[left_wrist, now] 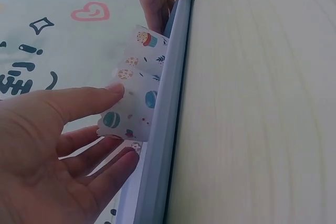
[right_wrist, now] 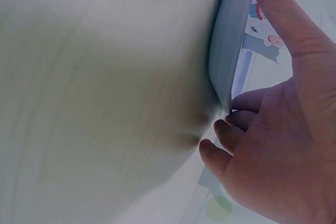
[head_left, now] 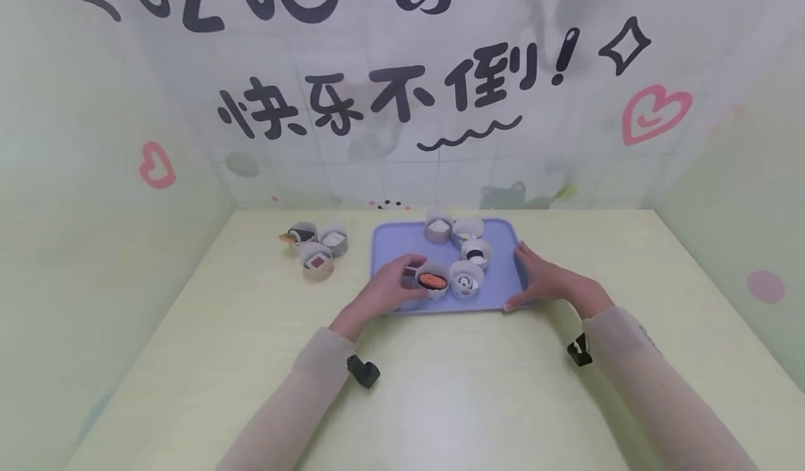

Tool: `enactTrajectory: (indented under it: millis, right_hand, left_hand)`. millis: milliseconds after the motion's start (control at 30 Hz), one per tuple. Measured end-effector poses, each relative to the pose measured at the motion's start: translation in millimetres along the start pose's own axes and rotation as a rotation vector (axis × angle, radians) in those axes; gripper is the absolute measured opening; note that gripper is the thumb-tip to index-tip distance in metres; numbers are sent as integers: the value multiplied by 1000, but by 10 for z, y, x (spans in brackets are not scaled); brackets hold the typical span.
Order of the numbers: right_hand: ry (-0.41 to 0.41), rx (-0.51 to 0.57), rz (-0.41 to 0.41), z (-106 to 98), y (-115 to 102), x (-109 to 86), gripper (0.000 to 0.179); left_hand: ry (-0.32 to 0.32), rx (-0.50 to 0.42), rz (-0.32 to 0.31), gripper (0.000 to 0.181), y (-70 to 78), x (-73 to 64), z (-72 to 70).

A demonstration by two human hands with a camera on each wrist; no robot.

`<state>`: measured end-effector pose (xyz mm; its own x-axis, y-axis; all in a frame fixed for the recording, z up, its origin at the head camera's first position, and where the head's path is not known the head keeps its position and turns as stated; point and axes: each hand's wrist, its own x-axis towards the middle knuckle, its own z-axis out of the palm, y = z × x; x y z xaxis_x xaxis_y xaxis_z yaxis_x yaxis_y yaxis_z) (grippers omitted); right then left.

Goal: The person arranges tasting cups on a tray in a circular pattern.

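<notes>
My left hand [head_left: 391, 286] holds a small paper cup [left_wrist: 131, 109] between thumb and fingers, near the front of a blue tray [head_left: 503, 279]. Inside that cup lies a toy-like sushi piece with an orange top [head_left: 432, 281]. Pastry prints cover the white paper in the left wrist view. At the tray's front right corner, my right hand [head_left: 546, 279] grips the rim, its thumb along the front edge and its fingers by the right side. Beside the held cup stands a cup with a white roll [head_left: 466, 284]; behind it is one with a black-banded white piece [head_left: 476, 255].
Two more cups stand at the tray's back, one with a white piece [head_left: 439, 227], the other a filled cup [head_left: 468, 230]. Left of the tray, three filled cups [head_left: 317, 264] cluster on the pale table [head_left: 440, 387]. Printed cloth walls [head_left: 390, 170] enclose the table's back and sides.
</notes>
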<state>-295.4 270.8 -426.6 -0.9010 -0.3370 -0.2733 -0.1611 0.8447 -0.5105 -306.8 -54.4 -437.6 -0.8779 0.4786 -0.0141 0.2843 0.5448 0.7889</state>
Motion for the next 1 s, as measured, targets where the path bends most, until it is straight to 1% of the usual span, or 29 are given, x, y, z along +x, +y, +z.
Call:
enactTrajectory:
  millis: [67, 200, 400, 600, 700, 800, 933, 1000]
  right_hand:
    - [3, -7, -3, -5, 5, -2, 136]
    - [21, -14, -19, -36, 16, 1, 134]
    - [2, -4, -31, -13, 32, 19, 135]
    - [1, -3, -39, 11, 38, 36, 135]
    - [-2, 7, -37, 18, 48, 39, 136]
    - [-4, 7, -36, 26, 57, 40, 137]
    - [-2, -1, -36, 21, 56, 42, 137]
    - [-3, -1, -35, 15, 52, 39, 137]
  left_hand:
    - [-1, -13, -3, 66, 2, -18, -45]
    - [22, -28, 3, 61, -15, -40, -170]
    - [65, -30, -13, 56, -125, -102, -361]
    - [130, -68, -10, 55, -198, -186, -551]
    - [164, -77, -28, 55, -218, -239, -652]
    - [206, -70, -40, 55, -258, -294, -753]
    - [271, -25, -50, 54, -331, -354, -889]
    - [299, -17, -61, 55, -359, -383, -955]
